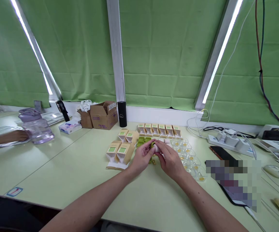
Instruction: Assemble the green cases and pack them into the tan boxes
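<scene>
Both hands meet over the middle of the table. My left hand (140, 157) is closed around a small green container (152, 145), partly hidden by the fingers. My right hand (170, 158) pinches a small white rounded piece (157, 148) against it; I cannot tell whether the two are joined. Just behind the hands are several green square containers (140, 141) and a pale pink-white piece (167, 141). Clear plastic cups with gold discs (191, 158) stand in rows beside my right hand. Opened cardboard boxes with green labels (122, 150) lie left of my left hand.
More small boxes (155, 130) line up at the back. A black cylinder (122, 114), brown cartons (103, 116), a tissue pack (70, 126) and a purple bottle (36, 125) stand left. Another person's hand (18, 136) is beyond. Phones (224, 154), cables and a power strip (228, 145) lie right.
</scene>
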Motion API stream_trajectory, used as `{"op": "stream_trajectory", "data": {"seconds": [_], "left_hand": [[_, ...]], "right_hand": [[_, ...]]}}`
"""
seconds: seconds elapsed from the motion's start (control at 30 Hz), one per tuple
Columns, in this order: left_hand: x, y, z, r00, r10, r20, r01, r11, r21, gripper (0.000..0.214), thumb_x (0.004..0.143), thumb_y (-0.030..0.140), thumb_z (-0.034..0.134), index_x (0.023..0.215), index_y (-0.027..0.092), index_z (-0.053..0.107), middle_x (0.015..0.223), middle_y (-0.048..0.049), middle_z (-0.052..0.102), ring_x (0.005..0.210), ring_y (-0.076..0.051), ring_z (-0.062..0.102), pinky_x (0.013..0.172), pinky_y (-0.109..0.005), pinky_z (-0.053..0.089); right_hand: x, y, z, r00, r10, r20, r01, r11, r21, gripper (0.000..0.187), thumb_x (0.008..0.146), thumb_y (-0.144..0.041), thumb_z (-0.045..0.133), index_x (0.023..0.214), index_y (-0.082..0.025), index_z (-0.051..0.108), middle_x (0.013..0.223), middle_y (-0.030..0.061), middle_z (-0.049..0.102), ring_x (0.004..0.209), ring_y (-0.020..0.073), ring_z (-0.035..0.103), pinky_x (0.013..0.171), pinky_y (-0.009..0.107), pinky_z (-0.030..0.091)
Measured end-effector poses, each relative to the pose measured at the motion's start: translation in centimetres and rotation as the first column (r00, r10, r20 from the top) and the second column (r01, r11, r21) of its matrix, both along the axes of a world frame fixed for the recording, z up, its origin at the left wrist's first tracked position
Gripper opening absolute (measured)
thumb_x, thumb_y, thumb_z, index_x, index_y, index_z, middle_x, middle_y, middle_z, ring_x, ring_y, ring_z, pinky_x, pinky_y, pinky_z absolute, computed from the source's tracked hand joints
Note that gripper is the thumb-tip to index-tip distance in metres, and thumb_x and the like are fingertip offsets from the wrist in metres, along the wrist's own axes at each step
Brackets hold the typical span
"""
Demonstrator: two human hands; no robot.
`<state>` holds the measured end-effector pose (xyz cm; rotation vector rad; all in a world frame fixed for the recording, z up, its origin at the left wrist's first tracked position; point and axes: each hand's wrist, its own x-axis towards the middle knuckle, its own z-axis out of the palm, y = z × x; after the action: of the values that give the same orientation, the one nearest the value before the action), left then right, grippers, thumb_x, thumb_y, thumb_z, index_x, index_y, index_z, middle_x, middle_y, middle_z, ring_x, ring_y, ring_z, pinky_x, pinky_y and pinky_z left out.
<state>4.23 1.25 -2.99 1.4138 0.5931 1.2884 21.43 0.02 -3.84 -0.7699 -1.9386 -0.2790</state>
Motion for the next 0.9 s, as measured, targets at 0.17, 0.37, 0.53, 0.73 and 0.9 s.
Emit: {"op": "stream_trajectory", "data": {"seconds": [0.17, 0.37, 0.53, 0.73, 0.9], "left_hand": [[0.23, 0.0, -0.21, 0.999, 0.053, -0.006, -0.053, 0.999, 0.002, 0.056, 0.09, 0.042, 0.079, 0.137, 0.015, 0.067, 0.144, -0.0186, 0.066, 0.135, -0.033, 0.064, 0.116, -0.048, 0.052], [0.58, -0.15, 0.25, 0.992, 0.123, 0.014, -0.123, 0.992, -0.009, 0.052, 0.088, 0.038, 0.08, 0.133, 0.013, 0.068, 0.133, -0.0176, 0.073, 0.126, -0.03, 0.069, 0.111, -0.046, 0.057], [0.79, -0.41, 0.58, 0.987, 0.16, 0.012, -0.16, 0.987, -0.011, 0.051, 0.088, 0.035, 0.081, 0.132, 0.013, 0.069, 0.131, -0.0168, 0.074, 0.123, -0.029, 0.071, 0.109, -0.043, 0.058], [0.53, -0.25, 0.34, 0.989, 0.151, 0.007, -0.151, 0.989, 0.003, 0.052, 0.088, 0.036, 0.08, 0.133, 0.013, 0.068, 0.136, -0.0174, 0.072, 0.126, -0.03, 0.069, 0.11, -0.043, 0.057], [0.26, -0.38, 0.17, 0.998, 0.057, 0.007, -0.057, 0.998, 0.024, 0.061, 0.088, 0.045, 0.081, 0.138, 0.014, 0.065, 0.144, -0.0185, 0.067, 0.133, -0.031, 0.064, 0.114, -0.043, 0.053]], "right_hand": [[-0.26, -0.1, 0.15, 1.0, -0.013, 0.025, 0.012, 0.999, 0.035, 0.047, 0.105, -0.015, 0.05, 0.152, -0.021, 0.053, 0.139, 0.017, 0.07, 0.128, 0.0286, 0.069, 0.103, 0.047, 0.064], [-0.61, -0.19, 0.59, 0.999, -0.032, 0.041, 0.029, 0.997, 0.067, 0.05, 0.105, -0.012, 0.047, 0.154, -0.02, 0.05, 0.139, 0.0183, 0.069, 0.127, 0.0291, 0.069, 0.101, 0.047, 0.065], [-0.65, -0.14, 0.6, 0.998, -0.044, 0.046, 0.039, 0.995, 0.097, 0.052, 0.105, -0.011, 0.047, 0.157, -0.02, 0.047, 0.14, 0.019, 0.069, 0.127, 0.0298, 0.07, 0.1, 0.047, 0.065], [-0.64, -0.04, 0.46, 0.999, -0.032, 0.032, 0.028, 0.995, 0.094, 0.051, 0.105, -0.012, 0.049, 0.156, -0.021, 0.047, 0.14, 0.0186, 0.069, 0.128, 0.0294, 0.069, 0.101, 0.047, 0.065], [-0.55, -0.15, 0.07, 1.0, -0.004, 0.001, 0.004, 1.0, 0.003, 0.055, 0.104, -0.013, 0.049, 0.158, -0.022, 0.043, 0.142, 0.0171, 0.067, 0.132, 0.0297, 0.066, 0.107, 0.05, 0.061]]}}
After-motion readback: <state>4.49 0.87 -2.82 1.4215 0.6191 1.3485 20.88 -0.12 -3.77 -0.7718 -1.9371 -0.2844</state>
